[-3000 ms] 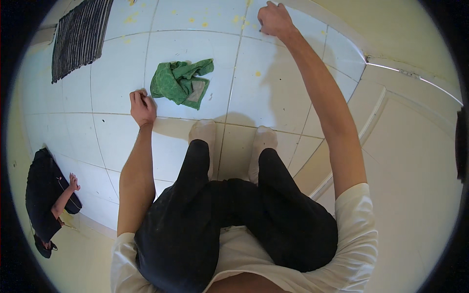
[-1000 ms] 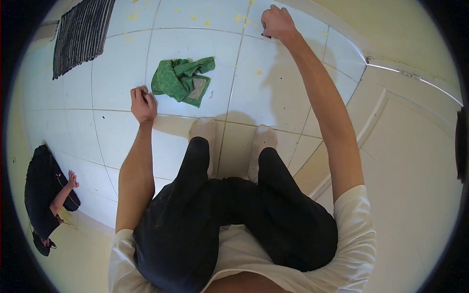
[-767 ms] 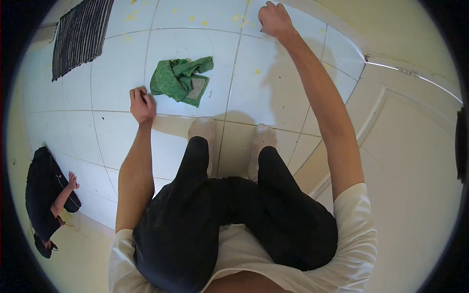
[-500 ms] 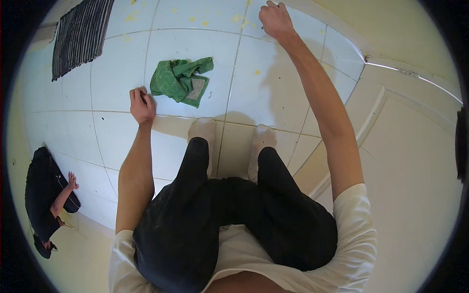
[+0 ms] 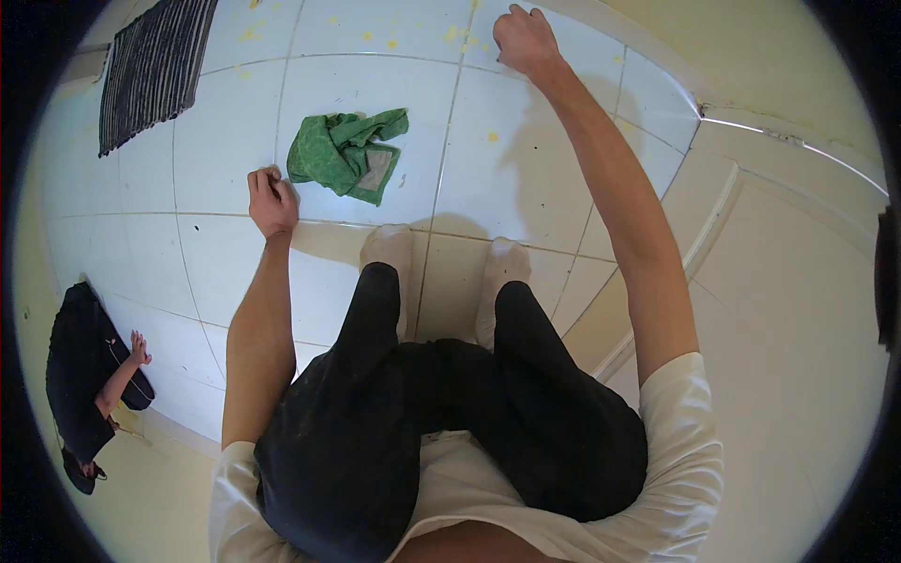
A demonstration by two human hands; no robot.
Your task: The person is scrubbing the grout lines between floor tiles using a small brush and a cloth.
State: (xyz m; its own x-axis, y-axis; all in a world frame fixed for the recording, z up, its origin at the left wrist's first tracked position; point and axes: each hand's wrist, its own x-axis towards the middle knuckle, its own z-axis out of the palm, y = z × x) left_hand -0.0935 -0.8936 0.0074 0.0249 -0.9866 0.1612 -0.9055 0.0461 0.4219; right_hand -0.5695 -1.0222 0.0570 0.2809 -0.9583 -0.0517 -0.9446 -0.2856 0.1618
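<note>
My right hand [image 5: 526, 39] is closed and reaches far forward to the right, at the white tiled floor [image 5: 375, 84]. Its curled fingers hide whatever is inside them. Around it lie small yellow spots [image 5: 493, 137] on the tiles. Closer in, on the left, my left hand [image 5: 272, 201] rests on the floor with its fingers curled in, and nothing shows in it. Just right of that hand lies a crumpled green cloth [image 5: 324, 155] with a pale grey patch, apart from the fingers.
A dark striped mat [image 5: 158, 70] lies at the far left. At the left edge sits another person in black [image 5: 80, 352], one hand spread out. A pale panelled door [image 5: 770, 310] stands on the right beside a wall [image 5: 751, 56]. My socked feet [image 5: 387, 248] are below the cloth.
My right hand has shifted very slightly left, and the dark bit seen at its fingers earlier is less visible. The left hand and the green cloth have stayed in place.
</note>
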